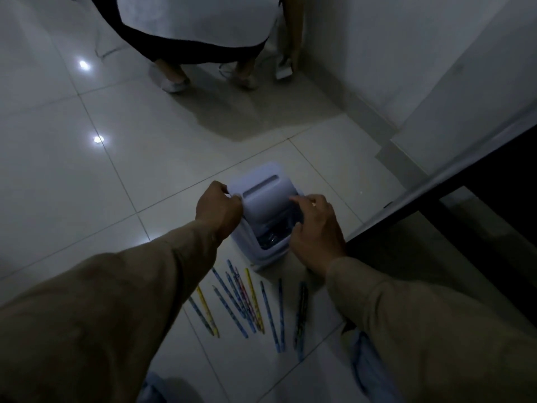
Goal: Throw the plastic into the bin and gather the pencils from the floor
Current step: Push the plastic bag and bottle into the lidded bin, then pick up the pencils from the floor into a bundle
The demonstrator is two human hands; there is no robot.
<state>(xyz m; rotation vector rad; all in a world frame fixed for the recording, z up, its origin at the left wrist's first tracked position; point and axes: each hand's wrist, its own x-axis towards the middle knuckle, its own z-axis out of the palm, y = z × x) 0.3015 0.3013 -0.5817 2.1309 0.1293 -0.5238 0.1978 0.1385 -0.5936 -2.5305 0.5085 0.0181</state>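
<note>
Your left hand [218,209] pinches the left edge of the small bin's swing lid [263,193], and your right hand [315,228] curls loosely over the opening at its right rim, gripping nothing clearly. Crinkled clear plastic [271,238] sits just inside the bin [255,254], so it looks dropped but not pushed down. If you let the lid swing now, it may snag the plastic. The bin is light; it could tip onto the pencils [247,303] lying just beside it on the floor [87,175] and scatter them.
</note>
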